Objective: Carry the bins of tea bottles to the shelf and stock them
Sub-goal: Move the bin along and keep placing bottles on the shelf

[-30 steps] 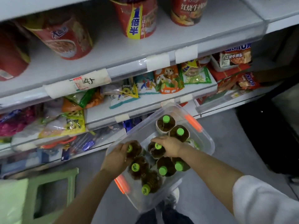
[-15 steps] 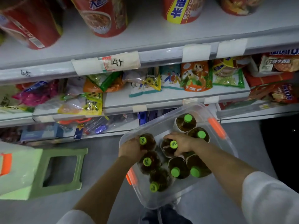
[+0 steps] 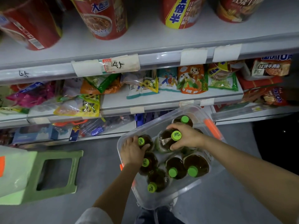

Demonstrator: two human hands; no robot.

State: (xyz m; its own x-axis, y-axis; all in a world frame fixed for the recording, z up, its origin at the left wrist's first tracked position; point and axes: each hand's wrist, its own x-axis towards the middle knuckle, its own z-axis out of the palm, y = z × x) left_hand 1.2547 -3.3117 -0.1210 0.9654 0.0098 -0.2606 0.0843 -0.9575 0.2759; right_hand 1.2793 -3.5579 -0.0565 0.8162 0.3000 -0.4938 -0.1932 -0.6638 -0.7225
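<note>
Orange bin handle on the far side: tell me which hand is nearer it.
Right. The right hand grips a tea bottle just short of the orange handle; the left hand holds another bottle at the bin's opposite edge.

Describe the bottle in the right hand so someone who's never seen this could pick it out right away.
Find the clear bin with orange handles on the floor below the snack shelves. Among its green-capped tea bottles, look near the middle, where the right hand grips one bottle. It alone is tilted, label showing; the other bottles stand upright.
</note>
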